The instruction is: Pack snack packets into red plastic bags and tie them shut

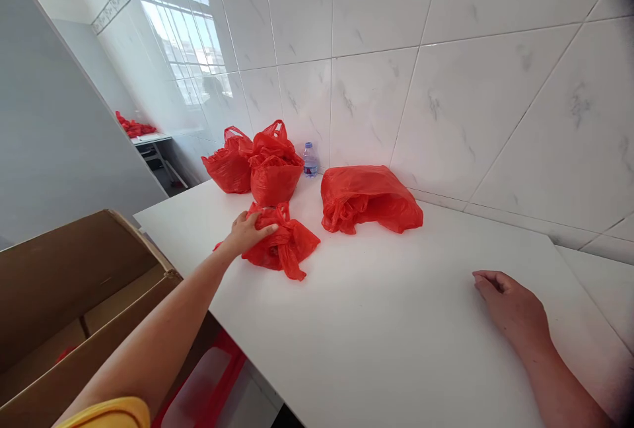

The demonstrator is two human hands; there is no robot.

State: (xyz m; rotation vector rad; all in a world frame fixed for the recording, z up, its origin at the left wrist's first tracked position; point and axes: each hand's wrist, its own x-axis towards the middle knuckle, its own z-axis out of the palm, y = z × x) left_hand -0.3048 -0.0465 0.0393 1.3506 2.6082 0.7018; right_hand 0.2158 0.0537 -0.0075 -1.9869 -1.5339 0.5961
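Note:
My left hand (247, 235) reaches across to a small knotted red plastic bag (280, 249) on the white table (376, 309). Its fingers grip the bag's upper left side, and the thumb lies over the top. What the bag contains is not clear. On the right, my right hand (515, 306) rests by the tabletop with fingers curled and thumb against the index finger; nothing shows in it. Beyond the left hand stand two filled red plastic bags, one at the left (232, 167) and a taller one (275, 174) beside it. A flatter red bag (369, 193) lies with its mouth towards me.
A small bottle with a blue cap (310, 160) stands against the tiled wall (376, 104). An open cardboard box (133, 243) is left of the table, with a bit of red inside. Below the table edge is a red and whitish object (203, 385). More red bags (135, 127) lie on a far table.

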